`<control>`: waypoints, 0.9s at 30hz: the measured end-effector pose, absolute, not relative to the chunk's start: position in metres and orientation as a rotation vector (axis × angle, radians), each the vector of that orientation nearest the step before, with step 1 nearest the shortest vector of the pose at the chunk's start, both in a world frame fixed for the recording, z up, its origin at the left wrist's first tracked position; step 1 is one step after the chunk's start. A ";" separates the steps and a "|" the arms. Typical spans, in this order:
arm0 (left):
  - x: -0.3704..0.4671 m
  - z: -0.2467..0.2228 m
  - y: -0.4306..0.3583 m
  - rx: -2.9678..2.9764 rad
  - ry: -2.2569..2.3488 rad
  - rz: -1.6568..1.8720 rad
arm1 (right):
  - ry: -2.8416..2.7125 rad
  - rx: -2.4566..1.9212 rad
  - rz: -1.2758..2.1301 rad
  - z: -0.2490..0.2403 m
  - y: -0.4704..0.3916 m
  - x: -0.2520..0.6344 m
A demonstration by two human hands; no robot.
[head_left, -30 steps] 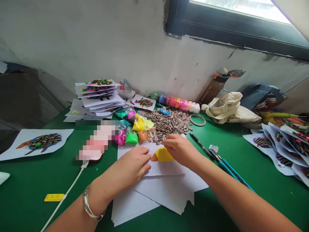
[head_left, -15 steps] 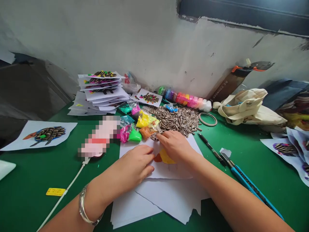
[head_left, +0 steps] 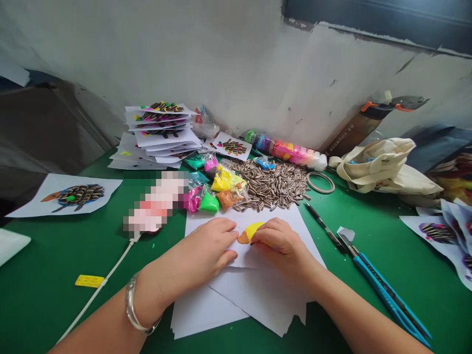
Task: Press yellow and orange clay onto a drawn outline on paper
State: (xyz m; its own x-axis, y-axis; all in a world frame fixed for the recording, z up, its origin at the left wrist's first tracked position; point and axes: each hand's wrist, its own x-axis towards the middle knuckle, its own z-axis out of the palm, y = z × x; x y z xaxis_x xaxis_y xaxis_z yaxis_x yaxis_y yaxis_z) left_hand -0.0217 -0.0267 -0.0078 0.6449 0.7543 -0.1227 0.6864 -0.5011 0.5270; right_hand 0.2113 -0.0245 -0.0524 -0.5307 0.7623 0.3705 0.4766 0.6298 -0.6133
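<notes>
My left hand (head_left: 208, 243) lies on a white sheet of paper (head_left: 295, 216), fingers stretched out and holding nothing. Beside its fingertips is a flat yellow clay shape (head_left: 253, 228) with an orange-brown end (head_left: 243, 238). My right hand (head_left: 283, 243) is over the yellow shape and covers much of it. Its thumb and fingers are pinched; a small dark tip at them looks like a sunflower seed. Just beyond the sheet spreads a heap of striped sunflower seeds (head_left: 275, 184). More white sheets (head_left: 206, 309) lie underneath, nearer to me.
Bags of coloured clay (head_left: 221, 179) sit left of the seeds. Finished seed pictures form a stack (head_left: 162, 140). At right lie a black pen (head_left: 324, 226), a blue-handled cutter (head_left: 383, 290), a tape ring (head_left: 320, 183) and a cloth bag (head_left: 387, 164). A white cable (head_left: 99, 292) runs at left.
My right hand has drawn back from the edge of the seed heap to the yellow clay shape, fingers now pinched. My left hand stays on the paper. The view has shifted slightly.
</notes>
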 end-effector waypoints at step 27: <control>-0.018 -0.010 -0.029 2.324 1.137 0.200 | -2.300 -1.120 0.443 -0.055 -0.030 0.204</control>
